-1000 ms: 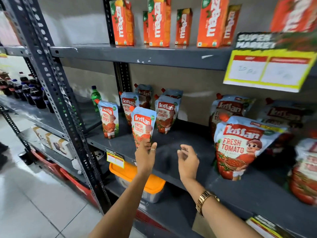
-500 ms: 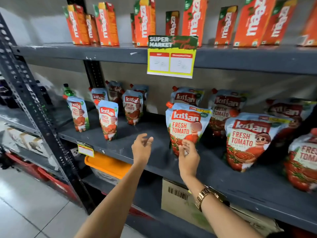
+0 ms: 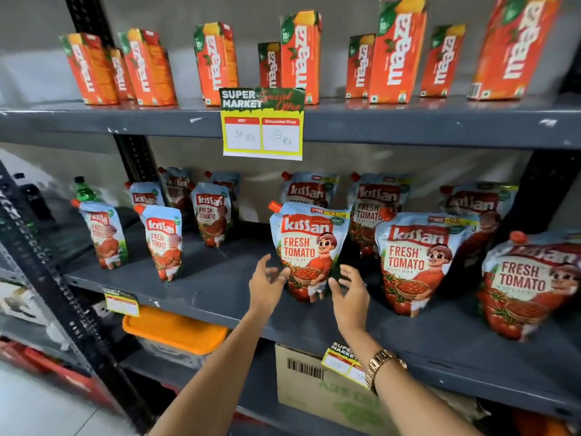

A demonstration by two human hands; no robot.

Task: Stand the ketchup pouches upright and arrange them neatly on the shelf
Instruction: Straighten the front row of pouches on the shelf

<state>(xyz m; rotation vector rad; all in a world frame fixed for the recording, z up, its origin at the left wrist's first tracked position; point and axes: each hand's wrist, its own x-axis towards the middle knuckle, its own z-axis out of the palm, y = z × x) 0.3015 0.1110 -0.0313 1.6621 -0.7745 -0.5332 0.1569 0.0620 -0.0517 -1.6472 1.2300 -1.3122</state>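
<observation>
Several Kissan ketchup pouches stand on the dark grey middle shelf (image 3: 220,287). A large pouch (image 3: 309,247) stands upright at the centre front. My left hand (image 3: 267,286) is just left of its base and my right hand (image 3: 349,292) just right of it, both with fingers spread and holding nothing. Two more large pouches (image 3: 418,262) (image 3: 531,284) stand to the right, others behind them. Smaller pouches (image 3: 163,242) (image 3: 105,236) (image 3: 210,214) stand to the left.
Orange Maaza juice cartons (image 3: 300,56) line the upper shelf, with a yellow price tag (image 3: 262,124) hanging from its edge. A green bottle (image 3: 83,190) stands at the far left. Below are an orange-lidded tub (image 3: 174,333) and a cardboard box (image 3: 317,391). A perforated upright (image 3: 47,278) stands left.
The view swung right from the small pouches to the large ones. My left hand let go of a small pouch, and both hands moved right to either side of the centre large pouch.
</observation>
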